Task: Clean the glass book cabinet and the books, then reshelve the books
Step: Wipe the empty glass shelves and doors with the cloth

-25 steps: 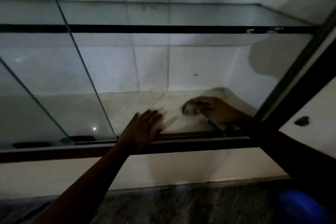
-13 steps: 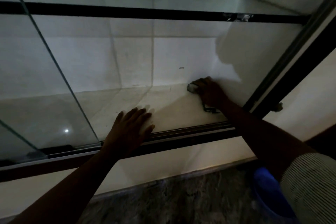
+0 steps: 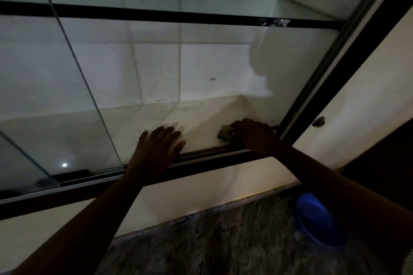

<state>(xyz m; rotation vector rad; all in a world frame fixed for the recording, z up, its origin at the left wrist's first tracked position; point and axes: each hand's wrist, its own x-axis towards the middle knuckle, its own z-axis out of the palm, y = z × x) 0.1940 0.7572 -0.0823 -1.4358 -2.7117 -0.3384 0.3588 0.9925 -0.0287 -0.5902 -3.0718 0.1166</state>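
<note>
**Scrub pad at the cabinet's right front corner**

The right hand lies inside the white-lined glass book cabinet, at the right front corner of its pale bottom shelf. Its fingers are curled over a small dark greenish rectangular pad, which in this dim light seems to be a scrub sponge. The pad is pressed flat to the shelf, its left end showing past the fingertips, just beside the dark bottom track.

The left hand rests palm down with fingers straight and slightly spread, holding nothing. Its heel lies on the track and its fingertips reach onto the shelf, near the pad but apart from it. To the left of that hand a clear sliding glass pane stands in the track, its edge just beside the wrist.

Above, a glass shelf with a black front edge crosses the cabinet. Below the cabinet, a round blue plastic bowl sits on the speckled stone floor, partly behind the right forearm. The cream wall to the right bears a small dark hole.
</note>
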